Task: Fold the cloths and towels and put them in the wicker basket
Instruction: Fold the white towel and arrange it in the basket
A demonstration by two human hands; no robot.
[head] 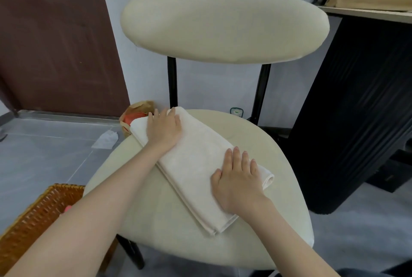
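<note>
a white towel (196, 165) lies on the cream chair seat (278, 154), folded into a long band that runs diagonally from the seat's far left edge toward its near middle. the seat serves as the work surface, wide and flat enough to carry the whole band.

both hands lie on top of it with fingers straight and spread, grasping nothing. the left hand (165, 129) presses flat on the far left end, and the right hand (236, 181) presses flat nearer, beside the rolled fold on the towel's right edge. set apart like this, they appear to pin the layers and flatten the cloth so that the stacked edges along the left side stay lined up.

the band looks too long for the wicker basket (33, 216), so the likely step in hand is smoothing before another fold across its length. the far end overhangs the seat slightly, so it could slip if the left hand lifts carelessly.

the basket stands on the floor at the near left, well apart from the towel but within reach of the left arm. something pink (68, 208) shows inside it, mostly hidden by that arm. a paper bag (136, 111) sits on the floor beyond the seat's far left edge.
</note>
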